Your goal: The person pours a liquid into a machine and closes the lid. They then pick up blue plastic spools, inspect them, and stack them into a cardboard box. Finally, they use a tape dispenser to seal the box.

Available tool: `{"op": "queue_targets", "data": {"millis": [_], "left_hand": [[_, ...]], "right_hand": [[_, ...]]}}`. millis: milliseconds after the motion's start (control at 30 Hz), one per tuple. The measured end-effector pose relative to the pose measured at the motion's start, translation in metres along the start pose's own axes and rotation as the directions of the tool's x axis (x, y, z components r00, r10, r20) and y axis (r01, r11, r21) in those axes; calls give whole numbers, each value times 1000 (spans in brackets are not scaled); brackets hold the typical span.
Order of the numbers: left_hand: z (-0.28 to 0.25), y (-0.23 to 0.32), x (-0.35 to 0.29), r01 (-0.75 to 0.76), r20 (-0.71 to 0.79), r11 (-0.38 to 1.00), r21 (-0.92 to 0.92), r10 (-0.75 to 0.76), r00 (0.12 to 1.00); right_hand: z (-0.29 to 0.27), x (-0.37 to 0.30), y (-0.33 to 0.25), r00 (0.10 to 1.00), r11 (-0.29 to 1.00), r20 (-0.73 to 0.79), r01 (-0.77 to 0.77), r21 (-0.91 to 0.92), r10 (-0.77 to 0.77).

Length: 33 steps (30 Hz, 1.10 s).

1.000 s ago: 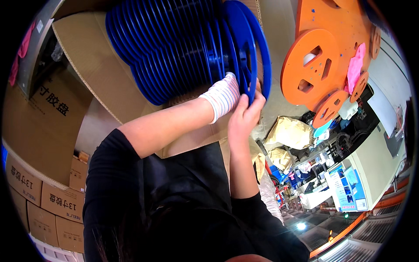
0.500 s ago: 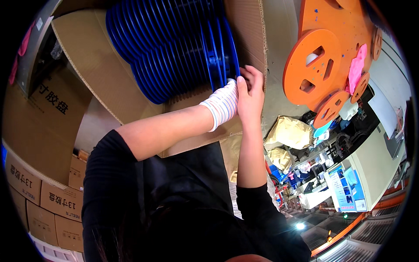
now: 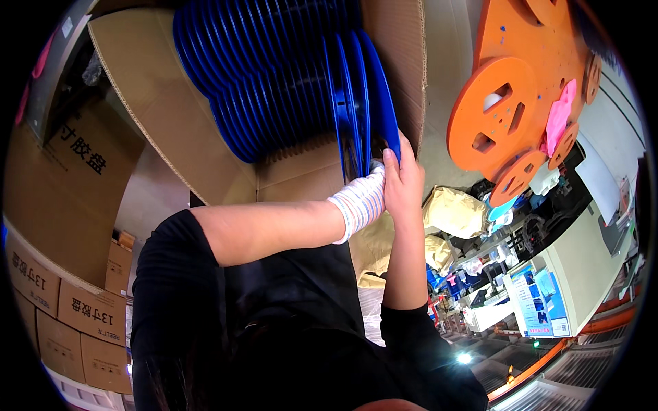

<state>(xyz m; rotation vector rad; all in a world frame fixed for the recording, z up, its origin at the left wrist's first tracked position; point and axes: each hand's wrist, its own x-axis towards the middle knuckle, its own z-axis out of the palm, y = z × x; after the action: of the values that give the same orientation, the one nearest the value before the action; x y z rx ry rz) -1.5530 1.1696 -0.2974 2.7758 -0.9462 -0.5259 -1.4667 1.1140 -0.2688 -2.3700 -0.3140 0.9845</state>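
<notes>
Rows of blue plastic reels [image 3: 271,89] stand on edge, packed side by side in an open cardboard box [image 3: 140,89]. At the right end, a few blue discs of a reel [image 3: 380,85] lean apart from the row, their lower edges drawn toward me. My right hand [image 3: 403,181], bare, is closed round the lower rim of the rightmost disc, thumb in front and fingers behind. Beside it, touching it, my left hand [image 3: 361,201] wears a striped glove and grips the lower edge of the same discs; its fingertips are partly hidden.
An orange stand with round slotted discs [image 3: 490,113] is at the right, a pink cloth [image 3: 561,116] on it. Beyond lie yellowish bags [image 3: 456,211] and a pale cabinet [image 3: 582,260]. Stacked cartons [image 3: 89,312] fill the lower left. The box's right wall [image 3: 397,61] is close to the discs.
Both hands have moved down toward me and slightly right, pulling the end blue discs partly out of the row. The discs now tilt and fan apart more.
</notes>
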Motion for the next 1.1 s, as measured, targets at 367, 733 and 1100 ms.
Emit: {"op": "queue_targets", "data": {"millis": [367,733,1100], "left_hand": [[-24,22,1,-74,86,995,74,68,994],[26,17,24,143,-51,638,-757,-276,960],[27,-21,19,154,87,950,-272,-135,987]], "right_hand": [[-15,-26,-1,999,998,-40,-34,60,36],[-5,2,-2,998,999,-57,-34,-8,34],[21,31,16,999,999,-28,-31,-44,30]]}}
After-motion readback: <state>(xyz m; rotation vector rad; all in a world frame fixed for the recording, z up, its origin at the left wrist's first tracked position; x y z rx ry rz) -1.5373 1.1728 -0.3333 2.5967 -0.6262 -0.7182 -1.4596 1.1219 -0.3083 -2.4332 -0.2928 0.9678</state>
